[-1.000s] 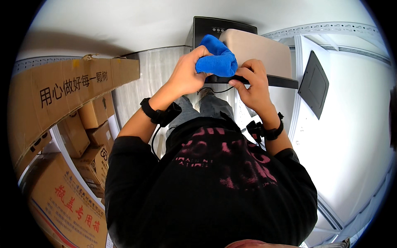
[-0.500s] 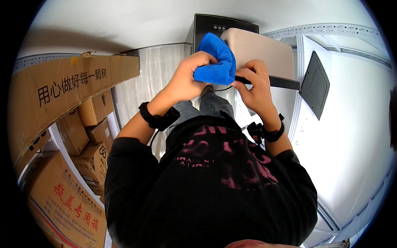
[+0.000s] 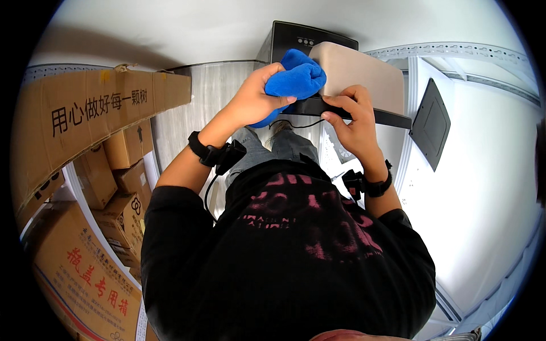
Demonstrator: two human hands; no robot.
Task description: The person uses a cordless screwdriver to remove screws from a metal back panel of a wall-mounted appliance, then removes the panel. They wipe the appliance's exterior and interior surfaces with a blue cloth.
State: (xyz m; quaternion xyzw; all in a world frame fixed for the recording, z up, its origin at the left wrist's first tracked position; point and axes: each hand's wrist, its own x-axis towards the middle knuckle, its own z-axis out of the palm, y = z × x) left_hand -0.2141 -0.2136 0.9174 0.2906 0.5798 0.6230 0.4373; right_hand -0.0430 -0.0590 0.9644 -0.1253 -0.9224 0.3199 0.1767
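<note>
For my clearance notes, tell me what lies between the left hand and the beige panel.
In the head view, a bunched blue cloth lies between the left hand, which grips it, and the beige panel.

Two bare hands (image 3: 355,119), one bunched blue cloth (image 3: 296,80), one beige round-cornered block (image 3: 365,77), one long black bar (image 3: 392,118), two black wrist straps (image 3: 203,149), three round buttons (image 3: 306,42)

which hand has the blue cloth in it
The left hand, at the picture's left: it grips the bunched blue cloth. The right hand holds no cloth and instead pinches the black bar.
</note>
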